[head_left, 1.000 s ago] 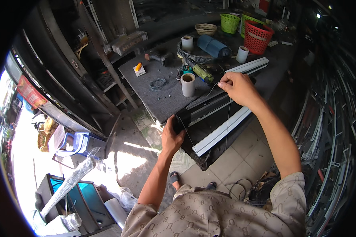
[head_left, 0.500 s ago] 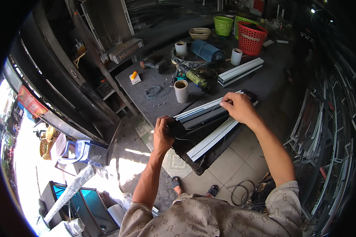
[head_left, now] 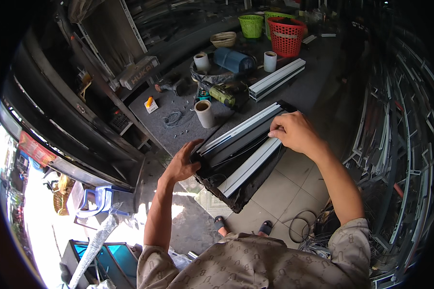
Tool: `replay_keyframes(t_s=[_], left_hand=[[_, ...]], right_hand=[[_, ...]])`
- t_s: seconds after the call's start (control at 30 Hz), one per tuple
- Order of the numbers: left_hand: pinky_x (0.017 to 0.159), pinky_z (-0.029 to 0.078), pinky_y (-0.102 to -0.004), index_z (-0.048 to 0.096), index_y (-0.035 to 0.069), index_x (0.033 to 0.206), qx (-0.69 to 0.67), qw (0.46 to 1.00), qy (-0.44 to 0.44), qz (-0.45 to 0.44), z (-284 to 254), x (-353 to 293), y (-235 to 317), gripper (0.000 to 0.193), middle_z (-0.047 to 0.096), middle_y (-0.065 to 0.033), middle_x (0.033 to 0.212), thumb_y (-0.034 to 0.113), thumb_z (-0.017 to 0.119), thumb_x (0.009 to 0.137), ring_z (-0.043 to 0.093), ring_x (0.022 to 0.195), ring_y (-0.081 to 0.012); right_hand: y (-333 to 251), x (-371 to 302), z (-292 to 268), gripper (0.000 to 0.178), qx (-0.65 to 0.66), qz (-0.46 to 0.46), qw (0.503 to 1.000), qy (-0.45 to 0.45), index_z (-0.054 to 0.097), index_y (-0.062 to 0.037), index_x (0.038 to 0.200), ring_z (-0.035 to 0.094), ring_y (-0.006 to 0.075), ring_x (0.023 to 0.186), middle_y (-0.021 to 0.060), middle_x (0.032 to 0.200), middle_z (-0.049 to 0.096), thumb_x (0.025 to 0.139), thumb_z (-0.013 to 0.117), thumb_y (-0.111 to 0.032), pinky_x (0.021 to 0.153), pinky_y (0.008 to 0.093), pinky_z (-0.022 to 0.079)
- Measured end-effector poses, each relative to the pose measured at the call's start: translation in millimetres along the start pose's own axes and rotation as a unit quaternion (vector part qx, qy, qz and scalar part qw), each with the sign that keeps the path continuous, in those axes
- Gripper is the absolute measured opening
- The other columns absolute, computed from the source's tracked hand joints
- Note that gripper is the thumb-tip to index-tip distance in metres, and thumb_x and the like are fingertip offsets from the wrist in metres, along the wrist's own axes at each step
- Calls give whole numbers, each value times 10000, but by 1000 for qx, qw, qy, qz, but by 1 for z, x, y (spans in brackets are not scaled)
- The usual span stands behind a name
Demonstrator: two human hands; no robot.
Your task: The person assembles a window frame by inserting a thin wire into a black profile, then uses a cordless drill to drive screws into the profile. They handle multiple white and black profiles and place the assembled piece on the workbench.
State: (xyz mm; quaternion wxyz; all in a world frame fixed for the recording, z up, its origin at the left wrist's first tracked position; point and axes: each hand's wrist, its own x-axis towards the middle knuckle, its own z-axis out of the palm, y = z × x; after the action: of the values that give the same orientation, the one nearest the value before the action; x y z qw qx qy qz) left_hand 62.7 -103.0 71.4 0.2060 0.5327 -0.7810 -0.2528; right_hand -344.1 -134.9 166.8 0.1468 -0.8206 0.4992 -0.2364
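My left hand (head_left: 182, 161) is open, its thumb and fingers apart, beside the left end of a dark profile (head_left: 241, 136) with a white edge. A white metal profile (head_left: 250, 167) lies nearer me, with a black gap between the two. Over the upper right part of that white profile, my right hand (head_left: 296, 132) has thumb and fingertips pinched together on a thin cord, hardly visible now. A faint loop of cord (head_left: 218, 179) shows near the white profile's lower left end. Both profiles rest on the dark worktable's (head_left: 166, 136) ragged near corner.
Further back stand a tape roll (head_left: 204, 115), a green power drill (head_left: 222, 95), another white profile (head_left: 277, 79), a blue container (head_left: 234, 60) and a red basket (head_left: 285, 41). Metal lengths (head_left: 386, 144) crowd the right side. Coiled cable (head_left: 301, 226) lies on the floor.
My left hand has opened and drawn away from the profile end. My right hand has shifted from the far profile to the near white one, still pinched. The view has turned slightly.
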Motion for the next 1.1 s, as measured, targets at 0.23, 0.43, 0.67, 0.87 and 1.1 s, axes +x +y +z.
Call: replay_keyframes(t_s=[0.23,0.43,0.67,0.87,1.1], left_hand=[[1295,403,-502,330,53,1734,47,995,-82,-36,27,42,24,1098,462,-326,1664,438,791,815,468,1555,-479],[1282,422,-517,276,48,1750,86,988,-105,-69,57,99,40,1235,484,-329,1644,523,859,770,468,1554,-484],[1224,489,-498,328,63,1720,193,979,-24,-61,77,115,36,1248,573,-269,1563,469,929,705,552,1476,-442],[1215,494,-501,345,63,1706,201,979,-1,-42,78,113,27,1236,587,-241,1551,456,940,697,562,1466,-428],[1218,487,-507,349,57,1706,193,980,2,-43,76,110,26,1242,576,-252,1568,472,940,694,554,1475,-434]], right_hand=[[12,-28,5,236,-7,23,997,-69,815,14,1017,763,349,896,168,918,796,954,852,-211,849,449,589],[24,-46,8,241,178,57,977,-100,775,24,995,777,282,861,154,921,803,1030,777,-214,815,416,591],[28,-79,-14,227,199,63,976,-55,791,37,1021,752,172,778,135,863,804,1016,797,-190,736,354,580],[39,-92,-50,188,152,78,985,35,802,24,930,632,123,663,84,727,728,919,890,-142,639,323,503],[40,-121,-110,168,34,42,983,176,799,20,941,631,157,674,101,794,729,895,894,-111,650,333,490]])
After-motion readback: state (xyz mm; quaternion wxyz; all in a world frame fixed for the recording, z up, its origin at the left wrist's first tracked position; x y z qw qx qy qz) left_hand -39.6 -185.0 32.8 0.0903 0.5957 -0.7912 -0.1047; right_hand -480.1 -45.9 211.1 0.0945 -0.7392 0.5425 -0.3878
